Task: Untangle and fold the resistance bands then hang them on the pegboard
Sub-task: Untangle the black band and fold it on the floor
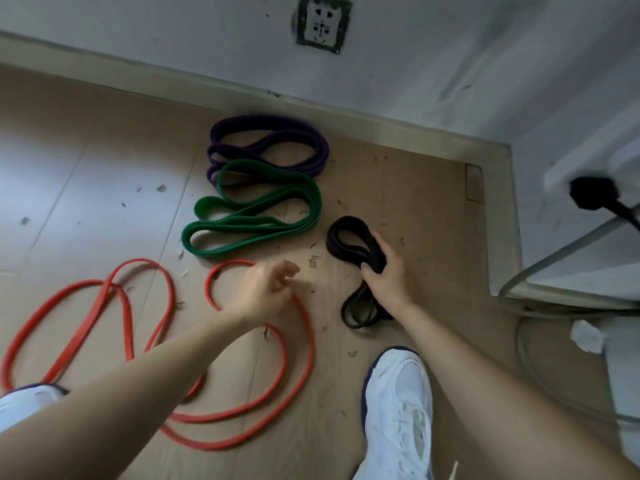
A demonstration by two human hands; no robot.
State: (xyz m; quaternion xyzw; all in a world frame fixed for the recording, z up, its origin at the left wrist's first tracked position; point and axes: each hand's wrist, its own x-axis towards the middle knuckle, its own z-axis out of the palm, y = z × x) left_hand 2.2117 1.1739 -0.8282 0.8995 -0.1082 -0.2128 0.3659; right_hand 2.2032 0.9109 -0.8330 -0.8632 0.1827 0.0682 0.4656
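On the wooden floor lie four resistance bands. A purple band (268, 140) is folded near the baseboard, and a green band (252, 216) is folded just in front of it. A thin red band (131, 327) sprawls in loose loops at the left and centre. My right hand (384, 275) grips the folded black band (346, 237) around its middle, loops sticking out on both sides. My left hand (266, 292) hovers over the red band with fingers loosely curled and holds nothing. No pegboard is in view.
A grey wall with a socket (323, 24) rises behind the baseboard (311, 105). A white unit with a black plug (592, 192) and grey cables (530, 341) stands at the right. My white shoe (398, 403) is at the bottom centre, another at the left edge.
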